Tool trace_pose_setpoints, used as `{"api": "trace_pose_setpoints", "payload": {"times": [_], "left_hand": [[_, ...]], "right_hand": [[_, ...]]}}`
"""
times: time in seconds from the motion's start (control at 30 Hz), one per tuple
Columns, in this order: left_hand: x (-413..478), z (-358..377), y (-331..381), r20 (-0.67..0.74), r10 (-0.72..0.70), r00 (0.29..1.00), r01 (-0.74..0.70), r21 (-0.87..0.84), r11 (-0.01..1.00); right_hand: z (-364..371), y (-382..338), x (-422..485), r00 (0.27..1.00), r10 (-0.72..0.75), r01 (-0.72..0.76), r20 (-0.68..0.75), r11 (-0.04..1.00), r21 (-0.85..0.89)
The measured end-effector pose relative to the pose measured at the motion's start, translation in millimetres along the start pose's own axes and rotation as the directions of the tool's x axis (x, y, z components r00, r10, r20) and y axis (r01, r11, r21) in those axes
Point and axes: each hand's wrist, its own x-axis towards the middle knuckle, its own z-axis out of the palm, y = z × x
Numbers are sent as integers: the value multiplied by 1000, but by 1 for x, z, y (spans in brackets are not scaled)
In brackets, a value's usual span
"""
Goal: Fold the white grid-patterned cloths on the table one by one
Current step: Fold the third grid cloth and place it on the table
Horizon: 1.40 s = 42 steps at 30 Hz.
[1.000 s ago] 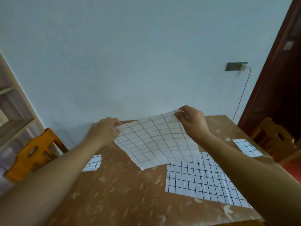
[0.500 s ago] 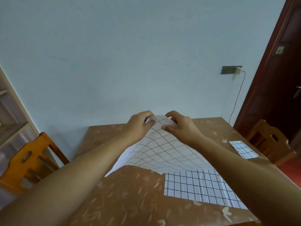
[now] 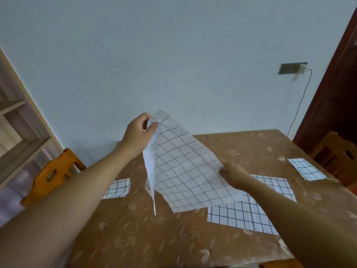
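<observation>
Holding the cloth (image 3: 183,171) clear of the worktop (image 3: 135,238), the person is partway through a fold, as seen from the head view. The left hand (image 3: 139,132) is raised, its fingers (image 3: 152,125) and thumb pinching the top corner, where two layers appear gathered together. The height likely lets the fabric hang free so that the layers settle against each other. The right hand (image 3: 234,176) sits lower, at the cloth's right edge. Its fingers (image 3: 224,172) are curled round that edge, probably to draw the sheet taut and square before it is laid down. A narrow white flap hangs below the left hand, its tip above the worktop. The lower edge of the cloth hangs in front of a second cloth (image 3: 241,215), which lies flat and unfolded; whether they touch cannot be told. That one is judged to be next in turn. A small folded cloth (image 3: 117,188) lies at the left and another folded cloth (image 3: 307,169) at the far right, both well apart from the working area, seemingly set aside as finished. Wooden chairs (image 3: 52,171) stand at either end of the worktop.
</observation>
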Motion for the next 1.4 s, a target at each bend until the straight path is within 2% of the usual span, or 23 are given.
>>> {"api": "trace_pose_setpoints", "payload": {"times": [0.13, 0.2, 0.3, 0.4, 0.47, 0.57, 0.7, 0.93, 1.0, 1.1, 1.23, 1.33, 1.4], "left_hand": [[-9, -13, -38, 26, -82, 996, 78, 123, 989], [-15, -13, -52, 51, -116, 992, 109, 112, 988], [-25, -7, -72, 108, -201, 974, 190, 108, 976], [-19, 15, -134, 130, -233, 964, 198, 236, 951], [-31, 19, -103, 131, -277, 952, 237, 256, 937], [-54, 32, -35, 242, -249, 938, 219, 143, 965], [-62, 61, -29, 290, -162, 943, 181, -38, 983], [-73, 73, -13, 250, -76, 965, 87, -33, 996], [-73, 74, -12, 224, -14, 975, 8, 25, 1000], [-72, 76, -11, 177, 84, 981, -87, 9, 996], [-71, 75, -2, 164, 39, 986, -30, -58, 998], [-75, 73, 4, 217, 66, 974, -59, -36, 998], [-76, 75, 4, 178, 84, 980, -82, -16, 996]], "right_hand": [[-14, -27, 7, 987, -13, 25, -163, 997, 69], [-20, -37, 12, 979, 5, 16, -206, 995, 103], [-27, -53, 17, 981, 45, -10, -188, 983, 186], [-32, -72, 15, 982, 95, -29, -164, 930, 366], [-35, -86, 9, 987, 90, -30, -129, 912, 409], [-37, -105, -2, 997, 69, -42, -25, 811, 584], [-40, -118, -9, 996, 82, -85, 37, 730, 678], [-51, -111, -14, 984, 137, -173, 116, 556, 813], [-54, -108, -16, 980, 135, -194, 144, 526, 828], [-58, -106, -18, 973, 147, -228, 178, 485, 844], [-58, -106, -19, 969, 146, -245, 200, 441, 863], [-59, -106, -21, 970, 130, -244, 208, 425, 872], [-58, -106, -21, 971, 128, -240, 205, 438, 866]]}}
